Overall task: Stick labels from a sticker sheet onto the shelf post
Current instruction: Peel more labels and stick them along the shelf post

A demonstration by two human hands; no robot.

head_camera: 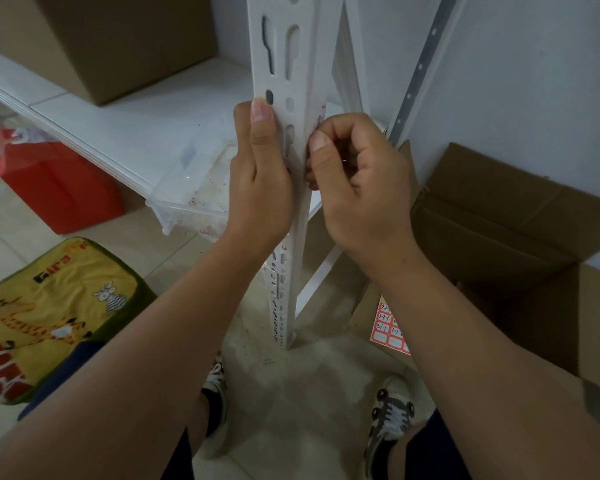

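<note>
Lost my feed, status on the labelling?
Left hand grips shelf post. Right hand presses label on. Sticker sheet below. Nothing blocking.

A closed cardboard box (118, 39) sits on the white shelf board (125, 119); below lie a clear plastic bin (194, 188), a red box (63, 188) and a giraffe-print cushion (49, 317). An open cardboard box (520, 216) stands right.

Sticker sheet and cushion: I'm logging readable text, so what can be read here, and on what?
"Gira", then blurred letters: yellow giraffe cushion.
"7-1-", partly legible handwriting; other codes too small: sticker sheet.
Label on the shelf post: unreadable.
</note>
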